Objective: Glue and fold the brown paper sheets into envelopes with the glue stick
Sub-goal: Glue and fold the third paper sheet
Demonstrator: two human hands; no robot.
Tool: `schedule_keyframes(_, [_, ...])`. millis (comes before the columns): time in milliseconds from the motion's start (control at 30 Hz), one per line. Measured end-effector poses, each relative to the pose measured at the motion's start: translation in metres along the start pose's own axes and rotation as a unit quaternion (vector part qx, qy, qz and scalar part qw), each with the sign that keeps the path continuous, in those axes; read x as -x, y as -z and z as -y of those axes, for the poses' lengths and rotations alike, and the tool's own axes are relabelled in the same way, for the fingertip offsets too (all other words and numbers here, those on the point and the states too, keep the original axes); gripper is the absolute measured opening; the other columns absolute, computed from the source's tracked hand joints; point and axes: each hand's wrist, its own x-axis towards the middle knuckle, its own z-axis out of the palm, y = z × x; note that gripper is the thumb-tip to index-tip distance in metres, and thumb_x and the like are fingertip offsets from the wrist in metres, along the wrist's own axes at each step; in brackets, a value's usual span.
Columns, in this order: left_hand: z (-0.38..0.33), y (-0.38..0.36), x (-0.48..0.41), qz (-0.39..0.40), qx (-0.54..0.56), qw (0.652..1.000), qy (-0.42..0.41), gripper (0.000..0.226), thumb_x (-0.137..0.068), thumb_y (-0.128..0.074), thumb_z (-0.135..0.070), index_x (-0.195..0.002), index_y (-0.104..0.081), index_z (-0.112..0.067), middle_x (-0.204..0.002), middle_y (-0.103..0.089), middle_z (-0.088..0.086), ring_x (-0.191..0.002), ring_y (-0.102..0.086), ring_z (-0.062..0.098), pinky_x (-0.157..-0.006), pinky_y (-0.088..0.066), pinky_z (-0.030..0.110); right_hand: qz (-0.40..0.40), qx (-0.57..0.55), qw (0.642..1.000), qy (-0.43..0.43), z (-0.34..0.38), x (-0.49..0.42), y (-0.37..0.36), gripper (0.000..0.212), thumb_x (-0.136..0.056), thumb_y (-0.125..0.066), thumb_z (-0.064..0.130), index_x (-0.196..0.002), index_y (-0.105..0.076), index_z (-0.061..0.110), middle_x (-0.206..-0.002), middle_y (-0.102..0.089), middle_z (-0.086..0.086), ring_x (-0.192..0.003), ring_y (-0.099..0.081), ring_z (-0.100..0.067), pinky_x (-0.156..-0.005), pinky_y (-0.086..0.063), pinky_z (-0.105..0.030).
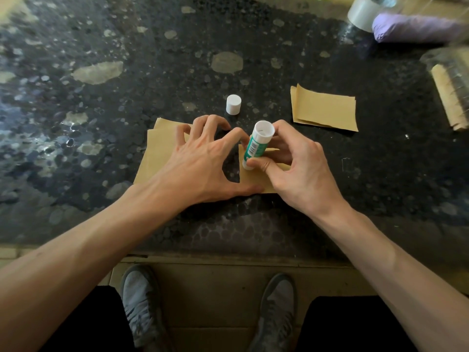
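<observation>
Pinching the glue stick [256,146] between thumb and curled fingers of the right hand [299,168], tube tilted, open white end up and toward the camera, lower end down against the brown paper sheet [253,179]. Pressing on that same sheet with the left hand [200,161], fingers spread wide and arched, fingertips on the paper, gripping nothing. Lying flat on the dark speckled table [127,72], directly under both hands, near the front edge. Standing upright just beyond the left fingertips, apart from the tube: the white cap [233,104]. Resting further right, well clear of either hand: a folded brown piece [324,109].
</observation>
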Motion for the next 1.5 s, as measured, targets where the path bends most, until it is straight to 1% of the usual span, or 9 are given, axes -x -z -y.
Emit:
schedule_keyframes(100, [0.0, 0.001, 0.0, 0.014, -0.002, 1.0, 0.002, 0.091, -0.067, -0.047, -0.097, -0.138, -0.045, -0.04, -0.137, -0.038, -0.005, -0.135, -0.032, 0.02, -0.107, -0.023, 0.042, 0.015, 0.021, 1.0, 0.005, 0.0, -0.002, 0.0, 0.03, -0.094, -0.077, 0.017, -0.118, -0.061, 0.023, -0.116, -0.07, 0.019, -0.106, -0.063, 0.014, -0.094, -0.054, -0.015])
schedule_keyframes(233, [0.004, 0.008, -0.002, 0.056, 0.003, 0.998, -0.002, 0.099, -0.062, -0.052, -0.1, -0.141, -0.041, -0.042, -0.142, -0.034, -0.007, -0.14, -0.027, 0.019, -0.111, -0.022, 0.045, 0.033, 0.028, 0.999, 0.016, 0.002, -0.002, 0.001, 0.031, -0.095, -0.073, 0.011, -0.123, -0.062, 0.02, -0.117, -0.073, 0.012, -0.114, -0.068, -0.001, -0.1, -0.057, -0.03])
schedule_keyframes(400, [0.009, 0.021, -0.003, 0.106, 0.01, 0.994, -0.001, 0.102, -0.056, -0.055, -0.097, -0.145, -0.035, -0.05, -0.147, -0.03, -0.012, -0.146, -0.017, 0.014, -0.118, -0.014, 0.045, 0.04, 0.03, 0.999, 0.013, 0.004, -0.002, 0.005, 0.033, -0.092, -0.079, 0.027, -0.12, -0.063, 0.023, -0.116, -0.07, 0.02, -0.109, -0.065, 0.01, -0.097, -0.052, -0.014])
schedule_keyframes(567, [0.01, 0.024, -0.004, 0.126, 0.013, 0.992, -0.007, 0.107, -0.051, -0.053, -0.098, -0.145, -0.034, -0.051, -0.149, -0.029, -0.012, -0.146, -0.016, 0.014, -0.118, -0.014, 0.046, 0.025, 0.022, 0.999, 0.009, 0.006, -0.001, 0.007, 0.035, -0.087, -0.084, 0.038, -0.112, -0.064, 0.024, -0.112, -0.074, 0.015, -0.107, -0.07, 0.004, -0.092, -0.059, -0.022])
schedule_keyframes(733, [0.014, 0.031, -0.007, 0.154, 0.008, 0.988, -0.009, 0.101, -0.055, -0.055, -0.095, -0.145, -0.033, -0.055, -0.151, -0.027, -0.015, -0.149, -0.015, 0.013, -0.118, -0.012, 0.046, 0.042, 0.029, 0.999, 0.004, 0.006, 0.0, 0.008, 0.03, -0.091, -0.081, 0.03, -0.115, -0.064, 0.022, -0.11, -0.071, 0.021, -0.107, -0.066, 0.008, -0.095, -0.057, -0.023])
schedule_keyframes(900, [0.017, 0.034, -0.007, 0.161, 0.0, 0.987, -0.02, 0.081, -0.078, -0.063, -0.078, -0.149, -0.032, -0.054, -0.154, -0.026, -0.015, -0.152, -0.013, 0.013, -0.118, -0.01, 0.047, 0.085, 0.071, 0.994, 0.008, 0.007, 0.002, 0.008, 0.032, -0.097, -0.068, 0.01, -0.124, -0.061, 0.025, -0.119, -0.071, 0.014, -0.116, -0.064, -0.007, -0.105, -0.051, -0.047])
schedule_keyframes(1100, [0.015, 0.037, -0.008, 0.17, 0.002, 0.985, -0.013, 0.05, -0.104, -0.047, -0.05, -0.151, -0.031, -0.053, -0.158, -0.024, -0.014, -0.153, -0.011, 0.014, -0.123, -0.005, 0.049, 0.071, 0.043, 0.997, 0.007, 0.012, 0.004, 0.009, 0.03, -0.092, -0.079, 0.032, -0.117, -0.065, 0.026, -0.111, -0.07, 0.023, -0.112, -0.067, 0.002, -0.102, -0.056, -0.034])
schedule_keyframes(1233, [0.012, 0.038, -0.008, 0.16, 0.01, 0.987, -0.001, 0.046, -0.107, -0.044, -0.041, -0.15, -0.033, -0.053, -0.158, -0.025, -0.013, -0.153, -0.012, 0.014, -0.122, -0.005, 0.049, 0.07, 0.044, 0.997, -0.005, 0.014, 0.005, 0.009, 0.033, -0.089, -0.081, 0.038, -0.116, -0.064, 0.027, -0.113, -0.072, 0.02, -0.11, -0.068, 0.003, -0.102, -0.056, -0.034])
schedule_keyframes(1500, [0.012, 0.036, -0.008, 0.152, 0.009, 0.988, -0.005, 0.047, -0.106, -0.046, -0.041, -0.15, -0.033, -0.054, -0.156, -0.026, -0.013, -0.153, -0.012, 0.015, -0.121, -0.007, 0.049, 0.099, 0.044, 0.994, 0.005, 0.012, 0.009, 0.011, 0.03, -0.093, -0.075, 0.013, -0.119, -0.064, 0.023, -0.115, -0.07, 0.018, -0.115, -0.062, 0.004, -0.098, -0.051, -0.014])
